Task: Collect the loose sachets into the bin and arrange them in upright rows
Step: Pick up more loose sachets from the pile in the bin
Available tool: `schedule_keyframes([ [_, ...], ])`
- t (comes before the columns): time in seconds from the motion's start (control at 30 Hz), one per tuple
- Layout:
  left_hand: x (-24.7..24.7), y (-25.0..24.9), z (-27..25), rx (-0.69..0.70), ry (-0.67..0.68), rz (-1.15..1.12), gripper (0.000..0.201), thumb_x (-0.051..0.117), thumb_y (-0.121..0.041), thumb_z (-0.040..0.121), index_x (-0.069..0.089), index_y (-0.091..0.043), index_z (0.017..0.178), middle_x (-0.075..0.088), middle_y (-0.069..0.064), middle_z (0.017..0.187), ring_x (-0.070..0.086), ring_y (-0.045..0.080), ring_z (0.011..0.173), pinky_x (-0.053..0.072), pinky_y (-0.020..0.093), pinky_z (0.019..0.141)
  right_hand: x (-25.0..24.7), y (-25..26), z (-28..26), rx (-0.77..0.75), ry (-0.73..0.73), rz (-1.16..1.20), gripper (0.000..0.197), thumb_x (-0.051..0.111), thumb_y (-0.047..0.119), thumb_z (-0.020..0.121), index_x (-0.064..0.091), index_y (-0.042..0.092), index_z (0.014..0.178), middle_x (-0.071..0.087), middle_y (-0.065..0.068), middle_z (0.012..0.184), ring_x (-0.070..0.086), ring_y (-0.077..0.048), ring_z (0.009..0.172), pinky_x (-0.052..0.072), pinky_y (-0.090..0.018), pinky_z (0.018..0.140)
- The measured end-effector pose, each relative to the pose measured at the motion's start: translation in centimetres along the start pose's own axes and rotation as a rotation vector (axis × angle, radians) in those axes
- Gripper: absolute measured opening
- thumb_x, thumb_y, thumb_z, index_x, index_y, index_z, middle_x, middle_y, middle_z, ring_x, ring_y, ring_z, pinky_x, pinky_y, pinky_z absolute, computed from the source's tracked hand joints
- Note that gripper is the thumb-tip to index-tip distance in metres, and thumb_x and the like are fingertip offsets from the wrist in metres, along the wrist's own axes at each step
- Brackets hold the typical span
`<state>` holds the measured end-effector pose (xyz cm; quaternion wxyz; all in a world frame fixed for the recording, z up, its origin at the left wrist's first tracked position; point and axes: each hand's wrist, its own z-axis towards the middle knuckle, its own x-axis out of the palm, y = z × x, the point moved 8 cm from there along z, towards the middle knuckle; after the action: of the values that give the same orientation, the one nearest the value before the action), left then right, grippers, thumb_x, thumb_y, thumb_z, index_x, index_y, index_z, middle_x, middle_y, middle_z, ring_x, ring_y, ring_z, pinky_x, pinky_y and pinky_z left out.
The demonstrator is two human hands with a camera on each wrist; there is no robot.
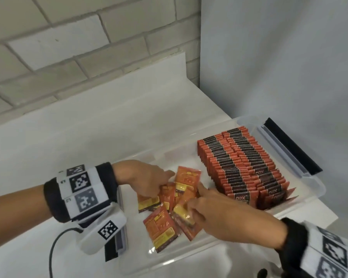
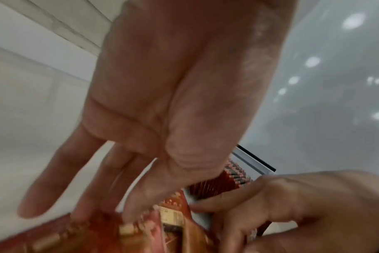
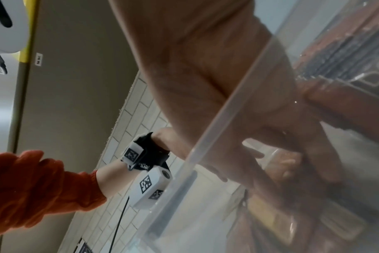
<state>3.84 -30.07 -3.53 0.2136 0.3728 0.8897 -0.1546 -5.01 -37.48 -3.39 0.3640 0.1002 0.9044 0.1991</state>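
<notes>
- The loose sachets (image 1: 169,205) lie in a jumbled heap on the floor of the clear bin (image 1: 317,189), at its left end.
- The upright rows (image 1: 243,165) of sachets fill the bin's right end, just beside the heap.
- The left hand (image 1: 143,179), fingers extended, touches the heap's far-left side.
- The right hand (image 1: 221,215) pinches a sachet at the heap's near-right side.
</notes>
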Motion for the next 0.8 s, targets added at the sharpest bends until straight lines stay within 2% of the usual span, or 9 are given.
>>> schedule_keyframes([
  [0.07,0.0,0.3,0.2,0.005,-0.012,0.005,0.061,0.049,-0.013,0.096,0.017,-0.013,0.147,0.054,0.011,0.133,0.056,0.026,0.112,0.048,0.04,0.094,-0.3,0.3,0.0,-0.012,-0.045,0.042,0.011,0.036,0.019,0.102,0.046,0.02,0.106,0.044,-0.007,0.122,0.048,-0.02,0.106,0.043,-0.03,0.08],
  [0.1,0.1,0.4,0.3,0.007,-0.004,0.014,0.063,0.054,-0.013,0.094,0.02,-0.013,0.146,0.054,0.01,0.132,0.056,0.026,0.112,0.049,0.04,0.093,-0.4,0.5,0.2,-0.025,-0.071,0.049,0.008,0.04,0.019,0.101,0.045,0.02,0.107,0.045,-0.005,0.119,0.048,-0.017,0.103,0.042,-0.028,0.079],
  [0.17,0.3,0.4,0.4,0.013,0.019,0.032,0.062,0.062,-0.012,0.089,0.028,-0.014,0.142,0.054,0.006,0.132,0.055,0.023,0.112,0.048,0.034,0.088,-0.6,0.6,0.6,-0.05,-0.114,0.056,0.024,0.048,0.019,0.098,0.039,0.019,0.12,0.044,-0.003,0.122,0.045,-0.016,0.105,0.041,-0.027,0.083],
  [0.27,0.3,0.3,0.5,0.035,0.022,0.031,0.058,0.067,-0.013,0.086,0.034,-0.014,0.134,0.056,0.005,0.127,0.053,0.018,0.1,0.04,0.027,0.077,-0.4,0.7,1.1,-0.071,-0.121,0.138,0.042,0.059,0.019,0.093,0.031,0.023,0.124,0.047,0.001,0.118,0.051,-0.015,0.102,0.048,-0.031,0.085],
  [0.43,0.7,0.2,0.6,0.065,0.027,0.015,0.057,0.074,-0.016,0.081,0.038,-0.012,0.125,0.061,0.007,0.119,0.051,0.017,0.092,0.04,0.022,0.068,0.5,0.6,1.4,-0.051,-0.021,0.15,0.052,0.059,0.029,0.093,0.024,0.021,0.132,0.056,0.001,0.105,0.057,-0.012,0.087,0.047,-0.022,0.068],
  [0.57,1.9,-0.2,0.7,0.121,0.092,0.066,0.051,0.077,-0.021,0.079,0.055,-0.013,0.124,0.063,0.005,0.12,0.056,0.022,0.107,0.046,0.033,0.093,0.6,0.9,1.4,-0.06,0.019,0.158,0.045,0.06,0.037,0.092,0.037,0.022,0.128,0.055,0.003,0.112,0.058,-0.014,0.095,0.049,-0.023,0.073],
  [0.63,2.4,-0.5,0.9,0.141,0.093,0.095,0.048,0.077,-0.024,0.079,0.061,-0.014,0.123,0.066,0.005,0.116,0.056,0.02,0.105,0.045,0.034,0.096,0.8,1.1,1.4,-0.067,0.052,0.144,0.046,0.063,0.04,0.09,0.043,0.02,0.127,0.057,0.001,0.116,0.059,-0.016,0.098,0.052,-0.031,0.083],
  [0.7,2.7,-0.7,1.0,0.159,0.081,0.106,0.041,0.076,-0.026,0.08,0.066,-0.013,0.119,0.067,0.005,0.111,0.053,0.02,0.105,0.041,0.026,0.087,0.8,1.2,1.5,-0.085,0.052,0.16,0.044,0.066,0.04,0.087,0.051,0.018,0.122,0.06,0.001,0.113,0.06,-0.017,0.097,0.053,-0.033,0.085],
  [0.8,2.6,-0.6,0.9,0.158,0.076,0.092,0.036,0.073,-0.028,0.082,0.069,-0.014,0.115,0.066,0.005,0.112,0.047,0.022,0.113,0.031,0.014,0.069,0.4,1.2,1.7,-0.119,0.005,0.204,0.033,0.067,0.039,0.086,0.062,0.017,0.109,0.062,0.003,0.097,0.059,-0.015,0.085,0.048,-0.027,0.073],
])
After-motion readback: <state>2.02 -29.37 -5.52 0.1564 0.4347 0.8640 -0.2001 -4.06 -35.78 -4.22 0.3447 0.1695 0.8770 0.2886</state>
